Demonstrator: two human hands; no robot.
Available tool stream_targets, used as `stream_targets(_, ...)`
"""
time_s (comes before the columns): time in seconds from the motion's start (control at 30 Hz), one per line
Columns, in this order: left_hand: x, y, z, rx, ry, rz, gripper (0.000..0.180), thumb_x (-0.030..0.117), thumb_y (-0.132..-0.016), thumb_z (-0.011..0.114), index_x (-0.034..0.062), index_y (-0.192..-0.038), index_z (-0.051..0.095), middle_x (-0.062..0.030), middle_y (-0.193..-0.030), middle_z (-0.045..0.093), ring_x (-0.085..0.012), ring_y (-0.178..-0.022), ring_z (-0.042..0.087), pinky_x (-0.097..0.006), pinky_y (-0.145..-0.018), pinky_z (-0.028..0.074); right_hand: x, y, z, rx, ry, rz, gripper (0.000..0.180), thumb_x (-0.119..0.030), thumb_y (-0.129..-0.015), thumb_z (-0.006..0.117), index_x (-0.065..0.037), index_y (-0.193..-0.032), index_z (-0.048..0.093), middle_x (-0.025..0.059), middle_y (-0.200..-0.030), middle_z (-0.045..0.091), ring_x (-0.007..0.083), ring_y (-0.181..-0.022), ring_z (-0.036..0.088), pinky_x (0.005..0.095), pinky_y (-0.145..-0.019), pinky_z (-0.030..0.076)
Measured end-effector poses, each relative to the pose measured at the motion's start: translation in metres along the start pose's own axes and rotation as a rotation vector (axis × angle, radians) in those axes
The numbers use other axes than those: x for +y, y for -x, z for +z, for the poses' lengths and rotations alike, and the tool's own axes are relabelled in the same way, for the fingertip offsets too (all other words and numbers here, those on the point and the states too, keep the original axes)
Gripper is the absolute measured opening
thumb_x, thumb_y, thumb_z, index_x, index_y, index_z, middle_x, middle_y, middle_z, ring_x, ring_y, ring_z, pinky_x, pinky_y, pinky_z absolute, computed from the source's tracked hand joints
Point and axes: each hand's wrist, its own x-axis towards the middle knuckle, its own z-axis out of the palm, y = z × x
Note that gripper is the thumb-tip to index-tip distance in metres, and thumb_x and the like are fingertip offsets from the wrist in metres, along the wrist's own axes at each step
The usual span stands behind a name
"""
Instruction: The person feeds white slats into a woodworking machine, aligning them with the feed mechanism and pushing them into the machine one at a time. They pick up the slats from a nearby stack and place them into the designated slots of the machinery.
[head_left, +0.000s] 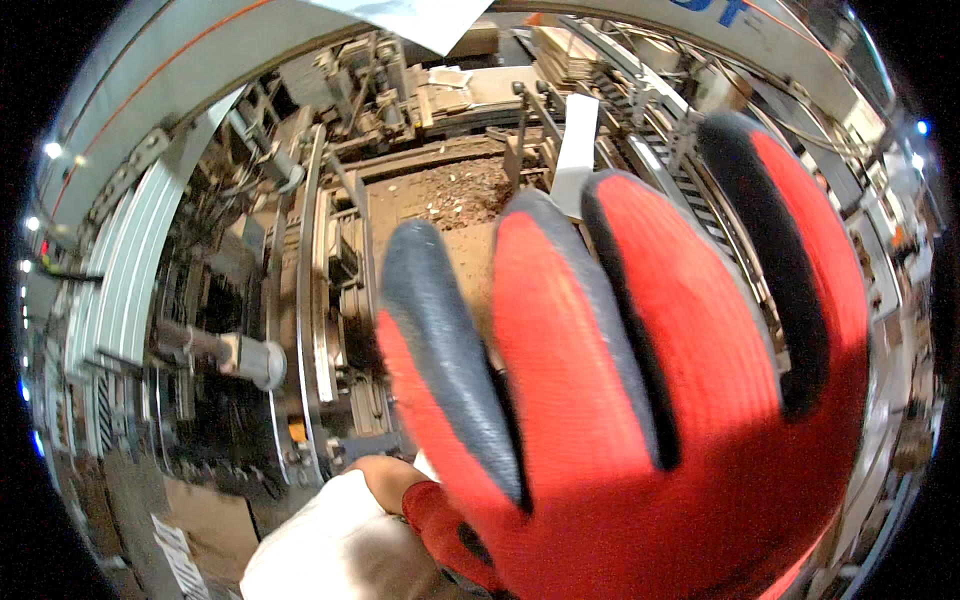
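Note:
My right hand (660, 400) is raised close to the camera and fills the right and middle of the view. It wears a red knit glove with dark grey coating along the fingers. I see its back, with the fingers stretched upward and slightly apart, and nothing in it. My left hand (440, 530), also in a red glove, shows only at the wrist at the lower edge, below a white sleeve (330, 550). The rest of it is hidden behind my right hand. Beyond both hands lies a large metal machine (310, 290).
Curved metal rails (120, 260) run along the left. A grey cylinder (250, 355) sticks out of the machine at lower left. A brown dusty surface with small debris (450, 195) lies in the middle. A white upright strip (575, 150) stands behind it, and a roller track (660, 160) runs at upper right.

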Motion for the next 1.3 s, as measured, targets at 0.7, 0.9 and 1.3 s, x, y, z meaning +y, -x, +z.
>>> stream_targets(0.7, -0.141, -0.019, 0.112, -0.077, 0.456, -0.379, 0.045, 0.037, -0.078, 0.078, 0.0006, -0.102, 0.066, -0.0139, -0.107, 0.063, -0.0249, -0.094, 0.06, -0.037, -0.081, 0.048, 0.064, 0.295, 0.245, 0.033, -0.313, 1.065, 0.049, -0.015, -0.08, 0.074, -0.009, -0.127, 0.061, 0.012, -0.117, 0.067, 0.0282, -0.109, 0.062, 0.0374, -0.097, 0.046)
stream_targets(0.9, -0.143, -0.018, 0.106, -0.108, 0.605, -0.303, 0.049, 0.038, -0.078, 0.079, 0.0006, -0.105, 0.065, -0.0141, -0.11, 0.061, -0.0251, -0.097, 0.058, -0.038, -0.084, 0.046, 0.015, 0.334, 0.267, -0.019, -0.592, 1.323, 0.043, -0.01, -0.084, 0.071, -0.007, -0.125, 0.063, 0.0113, -0.113, 0.069, 0.0235, -0.104, 0.066, 0.0343, -0.093, 0.048)
stream_targets(1.3, -0.113, 0.01, 0.065, -0.064, 0.881, -0.429, 0.059, 0.045, -0.075, 0.082, 0.0003, -0.109, 0.065, -0.0145, -0.116, 0.06, -0.0238, -0.106, 0.057, -0.039, -0.093, 0.044, 0.001, 0.347, 0.257, -0.51, -0.455, 1.059, 0.058, -0.017, -0.079, 0.072, -0.007, -0.134, 0.054, 0.0142, -0.13, 0.06, 0.0314, -0.121, 0.053, 0.0397, -0.107, 0.036)
